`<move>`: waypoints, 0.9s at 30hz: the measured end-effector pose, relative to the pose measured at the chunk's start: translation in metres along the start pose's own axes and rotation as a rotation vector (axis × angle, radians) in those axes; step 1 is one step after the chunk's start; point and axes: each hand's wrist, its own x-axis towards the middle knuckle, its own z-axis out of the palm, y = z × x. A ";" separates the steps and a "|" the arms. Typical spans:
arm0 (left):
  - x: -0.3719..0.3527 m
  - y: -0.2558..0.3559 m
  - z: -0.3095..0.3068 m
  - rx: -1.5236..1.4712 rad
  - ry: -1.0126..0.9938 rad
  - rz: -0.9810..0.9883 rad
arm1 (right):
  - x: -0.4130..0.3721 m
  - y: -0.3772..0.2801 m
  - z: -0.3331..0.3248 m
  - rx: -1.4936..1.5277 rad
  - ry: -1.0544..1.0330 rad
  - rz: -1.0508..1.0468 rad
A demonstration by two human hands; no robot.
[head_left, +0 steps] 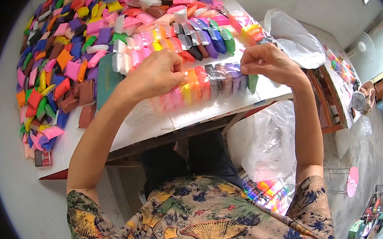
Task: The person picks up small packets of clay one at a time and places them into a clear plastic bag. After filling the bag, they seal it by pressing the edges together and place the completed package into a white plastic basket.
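In front of me at the table's near edge lies a clear bag of coloured packets, arranged in a row from pink through yellow, red, black and purple to green. The fingers of my left hand are curled and pinch the plastic along the upper side of this row. At the green end, my right hand has its thumb and fingertips closed on the bag. Just beyond, a second row of coloured packets lies side by side. A dark green flat case is partly hidden behind my left forearm.
A large heap of loose coloured packets covers the table's left and far parts. A white plastic bag stands at the right corner. Below the edge hangs another clear bag, above bagged packets. A second table is at the right.
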 end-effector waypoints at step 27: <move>-0.002 -0.003 -0.001 -0.079 -0.011 -0.070 | -0.013 0.039 0.019 0.264 0.268 0.310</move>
